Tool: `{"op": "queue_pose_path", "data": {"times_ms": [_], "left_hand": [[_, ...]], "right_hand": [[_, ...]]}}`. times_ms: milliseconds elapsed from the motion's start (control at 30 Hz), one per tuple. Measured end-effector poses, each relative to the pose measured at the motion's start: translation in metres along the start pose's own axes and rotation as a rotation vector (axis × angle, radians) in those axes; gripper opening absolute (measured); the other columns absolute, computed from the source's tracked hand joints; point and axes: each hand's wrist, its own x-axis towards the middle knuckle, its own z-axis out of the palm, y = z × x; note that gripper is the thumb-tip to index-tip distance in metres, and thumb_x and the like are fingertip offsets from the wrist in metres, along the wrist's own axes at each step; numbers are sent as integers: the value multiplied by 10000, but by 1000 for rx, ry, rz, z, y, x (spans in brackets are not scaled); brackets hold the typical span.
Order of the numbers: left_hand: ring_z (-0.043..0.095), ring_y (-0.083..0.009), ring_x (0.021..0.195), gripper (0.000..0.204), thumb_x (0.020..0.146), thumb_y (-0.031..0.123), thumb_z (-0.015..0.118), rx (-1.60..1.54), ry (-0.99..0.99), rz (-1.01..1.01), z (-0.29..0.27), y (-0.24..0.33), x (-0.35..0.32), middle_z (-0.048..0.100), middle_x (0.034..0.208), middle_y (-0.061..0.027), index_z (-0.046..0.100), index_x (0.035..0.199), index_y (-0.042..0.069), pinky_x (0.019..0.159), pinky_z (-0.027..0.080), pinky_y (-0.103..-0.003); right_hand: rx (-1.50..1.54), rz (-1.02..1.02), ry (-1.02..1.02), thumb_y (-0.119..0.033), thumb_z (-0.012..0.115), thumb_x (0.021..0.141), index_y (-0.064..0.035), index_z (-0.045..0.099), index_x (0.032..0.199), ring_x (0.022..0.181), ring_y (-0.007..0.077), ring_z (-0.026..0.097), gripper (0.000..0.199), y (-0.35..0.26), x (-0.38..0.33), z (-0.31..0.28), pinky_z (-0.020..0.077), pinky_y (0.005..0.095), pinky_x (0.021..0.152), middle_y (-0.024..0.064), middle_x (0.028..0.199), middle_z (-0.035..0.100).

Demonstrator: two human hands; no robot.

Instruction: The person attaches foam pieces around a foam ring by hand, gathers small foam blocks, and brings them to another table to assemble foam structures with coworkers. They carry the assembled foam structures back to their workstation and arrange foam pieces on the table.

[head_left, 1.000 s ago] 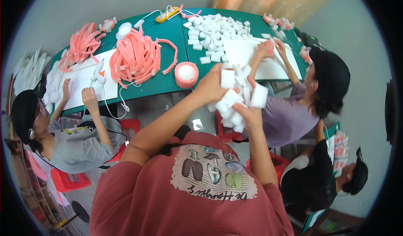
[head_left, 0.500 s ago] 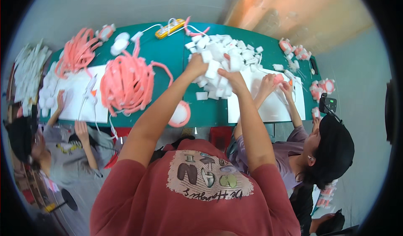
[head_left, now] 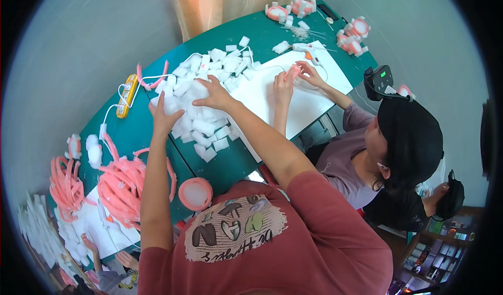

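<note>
A heap of small white foam blocks (head_left: 204,128) lies on the green table (head_left: 238,27) in front of me. At the heap's left edge is my left hand (head_left: 165,118), its fingers spread. On the far right side of the same heap is my right hand (head_left: 215,93), also with fingers apart. White blocks lie between the two hands, which seem to touch the heap from both sides; neither is closed around a block. Close to my body sits a round pink-rimmed white piece (head_left: 195,194). Left of my left forearm is a bundle of pink fuzzy strips (head_left: 121,187).
A co-worker's hands (head_left: 287,85) hold a small pink piece over a white board (head_left: 327,77) at right, near a white glue gun (head_left: 306,48). A yellow power strip (head_left: 126,97) with white cords lies at left. Pink-and-white assemblies (head_left: 356,30) stand at the far right.
The view has swung to the right. My hands, earlier gathering a clump of white foam blocks between them, have spread their fingers at the heap's sides.
</note>
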Motion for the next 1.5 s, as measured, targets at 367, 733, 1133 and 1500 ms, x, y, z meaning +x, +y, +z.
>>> {"op": "queue_pose_path", "data": {"times_ms": [367, 733, 1133, 1500], "left_hand": [[349, -358, 1232, 394, 689, 336, 712, 128, -36, 36, -14, 11, 10, 400, 1273, -257, 648, 1005, 109, 966, 341, -386], [557, -257, 900, 225, 776, 65, 522, 69, 261, 213, -34, 20, -19, 562, 1068, -159, 632, 970, 33, 792, 437, -313], [441, -357, 1126, 433, 637, 283, 730, 810, 351, 466, -103, 1, -116, 501, 1205, -199, 641, 1015, 91, 955, 339, -433], [231, -457, 1243, 785, 721, 440, 665, 676, 464, 468, -54, 88, -230, 226, 1327, -329, 324, 1344, 106, 1002, 255, -492]], "right_hand": [[-235, 97, 137, -360, 742, 605, -179, 527, 1193, 1209, 386, 331, 651, 3, -6, -15, 331, 407, 983, 203, 1350, 309], [175, 66, 288, -158, 636, 731, -64, 639, 887, 765, 228, 613, 182, -29, -70, -36, 466, 317, 659, 117, 771, 630], [152, -223, -53, -158, 623, 726, -67, 612, 941, 760, 231, 606, 234, -19, -313, -24, 481, 341, 676, 102, 838, 623], [154, 15, 132, -158, 654, 704, -58, 610, 922, 744, 219, 626, 244, 56, -570, -93, 470, 343, 650, 80, 802, 649]]}}
